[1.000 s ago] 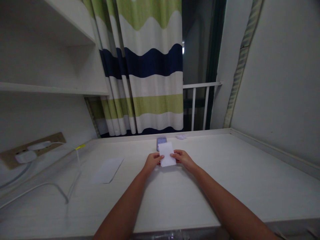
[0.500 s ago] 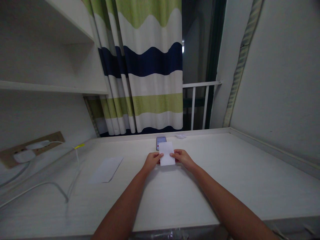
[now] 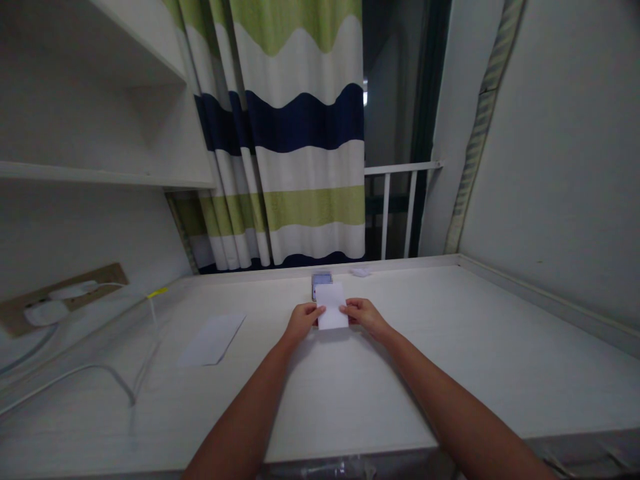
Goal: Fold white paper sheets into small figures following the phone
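Fingers [image 3: 321, 309] of left hand [image 3: 302, 321] and right hand [image 3: 369, 318] pinch paper [image 3: 333, 308] by its sides | phone [image 3: 323, 277] just beyond them | risk: uneven pull could crease or tear paper

no legible words, numbers or signs, phone screen [image 3: 323, 277] too small to read

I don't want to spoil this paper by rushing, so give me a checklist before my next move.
1. Left hand holds the white paper at its left edge, thumb on top: ok.
2. Right hand holds the right edge, thumb on top: ok.
3. Device beyond it fully visible: not ok, the paper hides its lower part.
4. Loose sheet apart from both hands: ok.
5. White cable apart from the left arm: ok.
6. Number of paper layers held: cannot tell.
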The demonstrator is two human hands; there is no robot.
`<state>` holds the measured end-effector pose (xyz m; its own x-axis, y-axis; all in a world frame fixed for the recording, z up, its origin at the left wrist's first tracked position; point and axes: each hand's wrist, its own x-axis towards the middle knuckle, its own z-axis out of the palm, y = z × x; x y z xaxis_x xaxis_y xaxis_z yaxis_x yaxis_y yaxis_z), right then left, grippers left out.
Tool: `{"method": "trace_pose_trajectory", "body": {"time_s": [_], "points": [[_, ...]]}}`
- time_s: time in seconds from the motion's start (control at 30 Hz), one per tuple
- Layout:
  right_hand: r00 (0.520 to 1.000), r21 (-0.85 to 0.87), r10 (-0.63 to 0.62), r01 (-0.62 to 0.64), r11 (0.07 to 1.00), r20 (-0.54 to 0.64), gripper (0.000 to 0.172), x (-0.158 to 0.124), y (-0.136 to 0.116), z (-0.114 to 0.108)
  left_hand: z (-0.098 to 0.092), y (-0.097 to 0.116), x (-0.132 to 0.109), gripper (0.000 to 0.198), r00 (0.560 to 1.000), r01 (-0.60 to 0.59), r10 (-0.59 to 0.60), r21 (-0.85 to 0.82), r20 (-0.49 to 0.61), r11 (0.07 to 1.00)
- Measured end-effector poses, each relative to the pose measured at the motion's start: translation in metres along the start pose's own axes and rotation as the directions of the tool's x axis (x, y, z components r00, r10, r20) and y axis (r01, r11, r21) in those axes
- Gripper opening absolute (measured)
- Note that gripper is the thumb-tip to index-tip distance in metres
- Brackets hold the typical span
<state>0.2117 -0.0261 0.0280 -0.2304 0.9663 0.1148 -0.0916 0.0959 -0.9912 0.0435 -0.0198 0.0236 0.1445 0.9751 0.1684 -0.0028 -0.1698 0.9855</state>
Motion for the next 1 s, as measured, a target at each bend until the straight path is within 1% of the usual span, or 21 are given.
{"method": "trace_pose_trajectory", "body": {"time_s": [0.13, 0.3, 0.53, 0.7, 0.77, 0.93, 1.0], "points": [[1.0, -0.003, 0.0, 0.0, 1.0, -0.011, 0.032, -0.0004, -0.0005, 0.0008, 0.0004, 0.0002, -0.0004, 0.034, 1.0, -0.009, 0.009, 0.011, -0.007, 1.0], [0.999, -0.002, 0.028, -0.028, 1.0, -0.018, 0.032, -0.001, -0.0023, 0.0009, -0.0009, -0.0004, -0.0011, 0.034, 0.999, -0.022, 0.023, 0.02, -0.027, 1.0], [0.998, -0.007, 0.023, -0.023, 1.0, -0.05, 0.031, 0.0032, 0.0024, -0.0014, -0.0013, -0.0002, -0.0006, 0.033, 0.999, -0.022, 0.022, 0.017, -0.027, 1.0], [0.998, 0.005, 0.02, -0.02, 1.0, -0.063, 0.032, 0.002, 0.001, -0.0005, -0.0011, 0.0014, -0.001, 0.033, 1.0, -0.027, 0.027, 0.027, -0.011, 0.999], [0.998, 0.006, 0.031, -0.031, 1.0, -0.055, 0.031, 0.0008, -0.0005, 0.0001, -0.0014, 0.0012, -0.0006, 0.033, 1.0, -0.026, 0.027, 0.029, -0.014, 0.999], [0.997, 0.001, 0.076, -0.076, 0.997, 0.006, 0.029, -0.0014, -0.0025, 0.0008, -0.0019, 0.0003, 0.0, 0.031, 0.999, -0.029, 0.03, 0.019, -0.041, 0.999], [0.997, 0.0, 0.071, -0.071, 0.997, 0.003, 0.028, -0.0007, -0.0016, 0.0005, -0.0018, 0.0008, -0.0007, 0.031, 0.999, -0.03, 0.031, 0.016, -0.042, 0.999]]}}
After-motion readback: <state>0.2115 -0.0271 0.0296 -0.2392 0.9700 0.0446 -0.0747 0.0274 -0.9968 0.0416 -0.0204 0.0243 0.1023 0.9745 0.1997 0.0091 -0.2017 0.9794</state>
